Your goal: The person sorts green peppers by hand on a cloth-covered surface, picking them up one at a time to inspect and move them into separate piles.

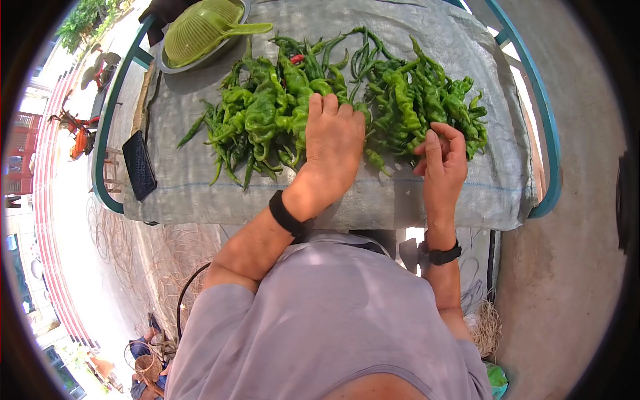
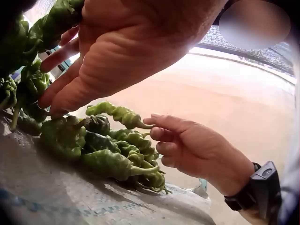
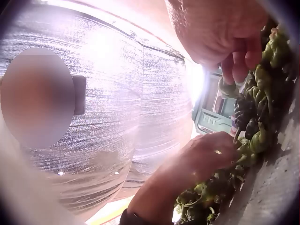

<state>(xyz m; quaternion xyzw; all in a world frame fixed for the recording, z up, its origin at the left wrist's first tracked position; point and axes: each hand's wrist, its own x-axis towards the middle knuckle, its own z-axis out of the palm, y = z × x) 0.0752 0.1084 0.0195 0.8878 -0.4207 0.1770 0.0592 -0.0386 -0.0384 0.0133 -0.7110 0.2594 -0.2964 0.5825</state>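
Note:
Long green peppers, wrinkled and glossy, lie in a left pile (image 1: 263, 117) and a right pile (image 1: 400, 97) on a pale woven sheet (image 1: 467, 190). My left hand (image 1: 333, 147) rests on the inner edge of the left pile, its fingers reaching among the peppers. In the left wrist view those fingers look fairly straight and loosely spread. Over the near side of the right pile, my right hand (image 1: 443, 163) pinches one pepper (image 2: 115, 114) by its stem between thumb and fingertips. That pepper hangs sideways just above the others.
A yellow-green strainer (image 1: 203, 33) sits in a metal bowl (image 1: 163, 65) at the back left. A dark phone (image 1: 139, 165) lies by the left edge. Blue-green rails (image 1: 543, 120) curve around both sides of the table. One red pepper (image 1: 297, 59) shows among the green ones.

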